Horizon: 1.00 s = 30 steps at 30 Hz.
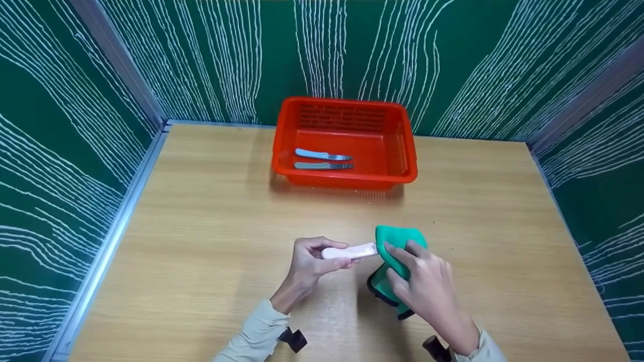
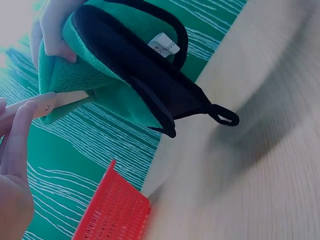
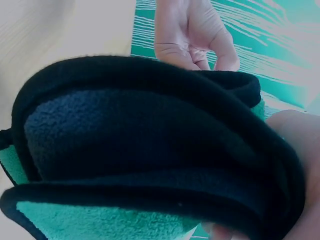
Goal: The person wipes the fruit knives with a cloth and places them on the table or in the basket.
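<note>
My left hand (image 1: 308, 264) grips a small knife (image 1: 348, 251) by its pale pink handle, with the blade toward the right. A green cloth (image 1: 405, 239) with black edging is folded around the blade. My right hand (image 1: 431, 281) pinches this cloth, fingers on its upper side. In the left wrist view, part of the bare blade (image 2: 70, 98) shows beside the handle, and its tip is hidden in the folds. The cloth's dark lining (image 3: 140, 135) fills much of the right wrist view, where a white label is out of sight.
A red plastic basket (image 1: 347, 178) stands at the back of the wooden table (image 1: 201, 211). Inside it lie two knives, one with a light blue handle (image 1: 311, 154) and one with a grey handle (image 1: 311, 165). Green walls with white lines (image 1: 322, 50) enclose the table.
</note>
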Tool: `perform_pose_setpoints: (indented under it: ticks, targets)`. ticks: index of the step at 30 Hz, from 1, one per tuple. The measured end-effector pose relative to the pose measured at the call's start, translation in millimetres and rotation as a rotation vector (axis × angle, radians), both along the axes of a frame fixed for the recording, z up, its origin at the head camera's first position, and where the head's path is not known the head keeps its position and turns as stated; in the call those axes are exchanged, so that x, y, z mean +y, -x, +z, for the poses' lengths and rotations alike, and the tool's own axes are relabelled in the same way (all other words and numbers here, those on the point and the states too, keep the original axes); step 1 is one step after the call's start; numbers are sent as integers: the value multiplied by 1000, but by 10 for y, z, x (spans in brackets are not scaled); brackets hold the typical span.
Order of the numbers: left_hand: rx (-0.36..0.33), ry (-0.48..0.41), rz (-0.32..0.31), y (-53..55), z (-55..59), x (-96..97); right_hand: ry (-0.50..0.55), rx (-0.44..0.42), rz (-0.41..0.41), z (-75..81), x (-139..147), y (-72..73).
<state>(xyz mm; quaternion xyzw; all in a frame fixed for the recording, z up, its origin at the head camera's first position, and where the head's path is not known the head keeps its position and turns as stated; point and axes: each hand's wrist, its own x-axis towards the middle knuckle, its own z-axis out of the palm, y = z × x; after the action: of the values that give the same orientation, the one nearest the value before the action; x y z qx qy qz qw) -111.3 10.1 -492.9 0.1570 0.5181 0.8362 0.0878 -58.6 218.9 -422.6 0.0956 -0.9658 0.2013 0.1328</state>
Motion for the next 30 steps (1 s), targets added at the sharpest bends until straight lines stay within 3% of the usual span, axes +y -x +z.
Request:
perform_pose_setpoints:
  ticks: [9,21,30]
  targets:
    - [-4,-58,-18,-64,89,-73,11,104,36,53,29,-58]
    - [36,-213,-84,-83,116,-129,12,52,-14,83,121,-97]
    - [26,-221,-74,-101,104,-169,32,107,-27,40,204,-85]
